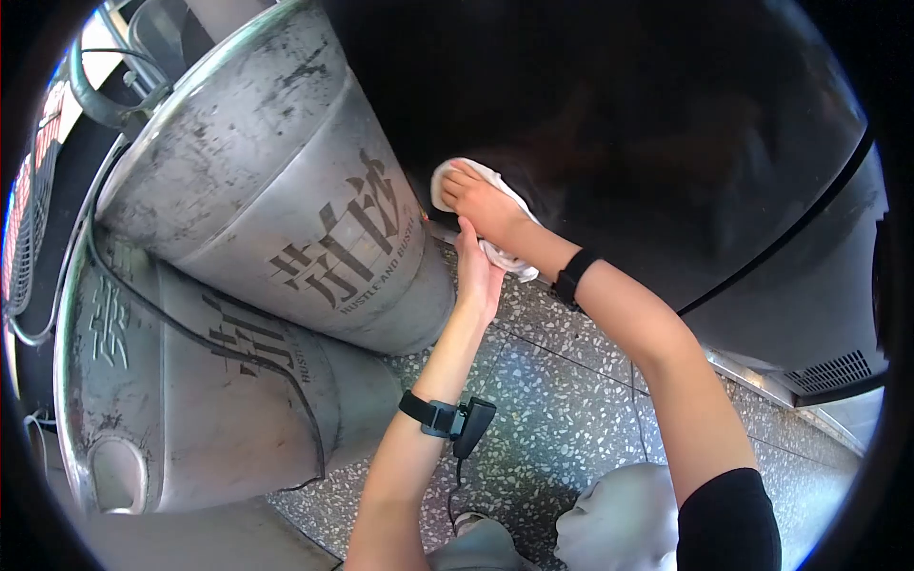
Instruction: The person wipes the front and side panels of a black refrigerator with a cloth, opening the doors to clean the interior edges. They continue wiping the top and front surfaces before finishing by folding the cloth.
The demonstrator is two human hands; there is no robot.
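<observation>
My right hand (481,205) presses a white cloth (509,259) flat against the glossy dark panel (609,124), its fingers closed over the cloth near the panel's lower left edge. Just below it, my left hand (479,276) touches the hanging part of the cloth, with its fingers pointing up and partly hidden behind the right hand and cloth. A black band with a small device (447,417) is on my left wrist, and a black band (574,277) is on my right wrist.
Two grey metal buckets, one upper (286,181) and one lower (209,400), stand at the left, with a black cable (190,328) across them. Speckled floor (543,400) lies below. A vent grille (828,372) is at the lower right. My knee (624,519) shows at the bottom.
</observation>
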